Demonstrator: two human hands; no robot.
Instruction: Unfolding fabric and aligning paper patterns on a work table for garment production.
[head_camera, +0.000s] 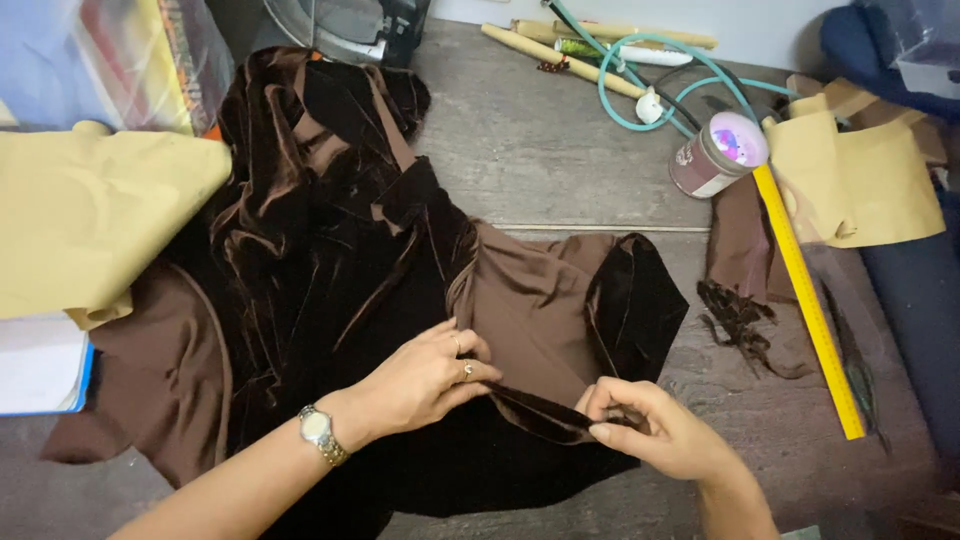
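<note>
Between fingertips: narrow folded edge of brown velvet fabric (400, 300), stretched taut across lower middle of wooden table (560, 160). Left hand (425, 380) pinches fold at one end, right hand (650, 425) pinches other end, both clenched on cloth. Risk, judged: slippery pile slides, fold drifts or opens if tension uneven. Yellow ruler (805, 300) and jar (718, 152) near right; bunched cloth dragging could knock them
</note>
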